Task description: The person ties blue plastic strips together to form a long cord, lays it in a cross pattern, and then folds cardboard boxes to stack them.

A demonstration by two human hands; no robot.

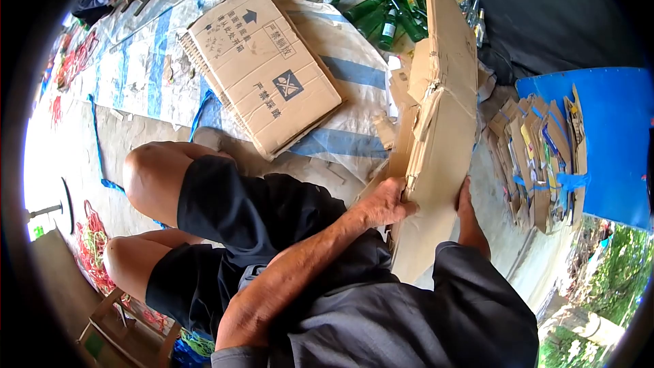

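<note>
I hold a bundle of flattened brown cardboard sheets [443,116] upright between both hands. My left hand [385,203] grips its near edge on the left side, fingers wrapped round the sheets. On the right side my right hand [469,221] presses flat against the bundle's face, with a grey sleeve behind it. I am seated, in black shorts, with bare knees [146,174] pointing to the left.
A flattened printed carton [266,68] lies on a blue-and-white woven tarp [143,75]. Several green and clear glass bottles [381,7] are piled beyond. At right, tied cardboard bundles [545,163] lean on a blue panel [606,136]. A wooden stool [116,320] and a red net [92,245] sit lower left.
</note>
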